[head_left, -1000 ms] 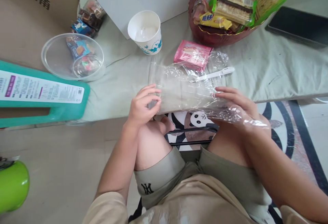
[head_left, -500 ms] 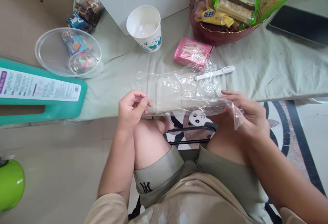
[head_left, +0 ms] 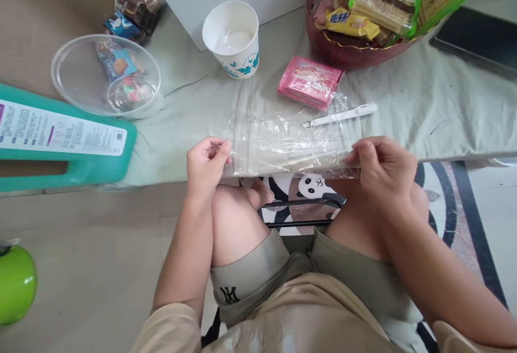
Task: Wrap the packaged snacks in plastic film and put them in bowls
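A clear plastic bag (head_left: 278,146) lies spread along the front edge of the cloth-covered surface. My left hand (head_left: 207,162) pinches its left edge between thumb and fingers. At the opposite end my right hand (head_left: 383,167) is closed on the bag's right edge. A white craft knife (head_left: 343,115) rests on the bag's far part, blade toward the left. Just beyond lies a pink snack packet (head_left: 310,82), with crinkled clear film against its near side.
A paper cup (head_left: 232,41) stands behind the bag. Farther right are a red bowl (head_left: 347,54) of wrapped snacks and a black phone (head_left: 480,38). A clear plastic tub (head_left: 107,76) and a teal container (head_left: 109,151) occupy the left. A green object (head_left: 16,286) sits at floor level.
My right hand has closed its spread fingers on the bag's right edge, and the loose flap over it is gone. The bag looks flatter; the view has shifted slightly.
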Action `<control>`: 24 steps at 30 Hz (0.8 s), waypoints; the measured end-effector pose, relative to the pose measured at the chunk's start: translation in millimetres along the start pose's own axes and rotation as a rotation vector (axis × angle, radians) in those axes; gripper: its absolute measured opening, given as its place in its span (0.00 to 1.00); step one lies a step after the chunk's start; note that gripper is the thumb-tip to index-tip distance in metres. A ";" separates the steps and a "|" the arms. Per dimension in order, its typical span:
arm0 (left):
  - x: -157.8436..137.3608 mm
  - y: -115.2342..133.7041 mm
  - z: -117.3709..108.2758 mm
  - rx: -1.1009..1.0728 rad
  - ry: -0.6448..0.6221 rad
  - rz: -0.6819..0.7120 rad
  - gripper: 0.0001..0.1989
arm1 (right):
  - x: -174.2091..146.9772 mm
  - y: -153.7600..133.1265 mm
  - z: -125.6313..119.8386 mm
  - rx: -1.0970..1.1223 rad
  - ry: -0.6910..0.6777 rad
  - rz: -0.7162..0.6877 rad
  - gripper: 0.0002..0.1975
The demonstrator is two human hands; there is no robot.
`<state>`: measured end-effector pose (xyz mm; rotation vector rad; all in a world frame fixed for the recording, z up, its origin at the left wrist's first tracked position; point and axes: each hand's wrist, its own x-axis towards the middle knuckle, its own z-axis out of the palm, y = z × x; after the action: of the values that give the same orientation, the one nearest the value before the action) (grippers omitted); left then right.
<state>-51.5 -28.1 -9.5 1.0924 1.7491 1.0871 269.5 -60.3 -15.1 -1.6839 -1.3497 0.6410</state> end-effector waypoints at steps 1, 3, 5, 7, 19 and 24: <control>2.5 1.2 0.9 0.003 0.013 -0.010 0.10 | 3.5 -1.0 2.9 0.026 0.004 0.027 0.12; 7.7 3.2 3.2 0.015 0.025 -0.033 0.10 | 11.9 -3.1 7.5 0.070 -0.010 0.074 0.12; 13.5 4.4 5.7 0.038 0.027 -0.037 0.10 | 21.6 -6.0 9.7 0.067 -0.030 0.102 0.12; 20.0 4.6 7.9 0.074 0.027 -0.018 0.10 | 31.3 -9.7 10.3 0.032 -0.026 0.109 0.12; 42.4 0.1 18.9 0.398 0.081 0.141 0.07 | 53.5 -1.1 15.4 -0.136 0.097 -0.095 0.13; 43.0 -1.5 18.6 0.461 0.090 0.188 0.09 | 16.9 -11.1 14.8 -0.251 0.111 -0.778 0.17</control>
<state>-48.5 16.2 -24.4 1.5322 2.0623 0.8710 256.6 -39.3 -10.8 -1.1931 -1.8865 -0.0738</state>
